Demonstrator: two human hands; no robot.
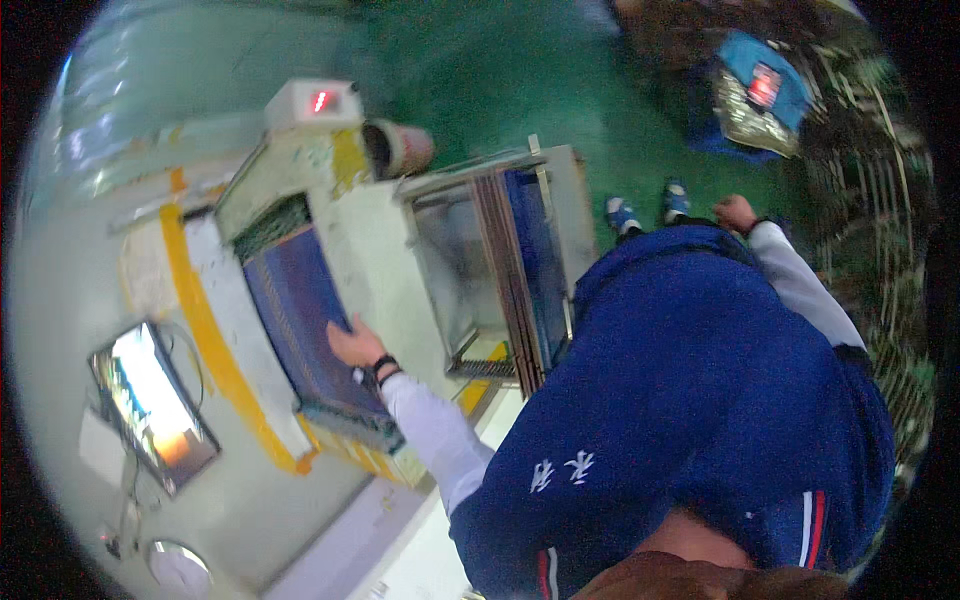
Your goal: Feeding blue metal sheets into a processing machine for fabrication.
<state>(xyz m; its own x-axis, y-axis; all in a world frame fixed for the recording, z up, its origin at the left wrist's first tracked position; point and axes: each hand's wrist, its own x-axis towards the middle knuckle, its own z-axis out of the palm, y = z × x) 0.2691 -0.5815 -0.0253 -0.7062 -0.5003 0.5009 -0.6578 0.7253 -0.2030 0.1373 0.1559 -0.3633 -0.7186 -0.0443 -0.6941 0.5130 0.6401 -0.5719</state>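
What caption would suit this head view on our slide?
Left hand at a blue panel; right hand away; lit screen further left.

- On my feed, the panel [305, 295] at nine o'clock is blue, faintly streaked paler lengthwise.
- Near centre I see brown boards [500, 270] beside a deep-blue one [535, 260].
- Farther toward nine, I get a yellow strip [205, 325].
- At eleven, the box [290, 103] is white, its display [322, 101] glowing red.
- At twelve, my floor [480, 85] reads green.
- At three, the jacket [690, 340] is navy, its white-and-red stripes [813, 530] toward five.
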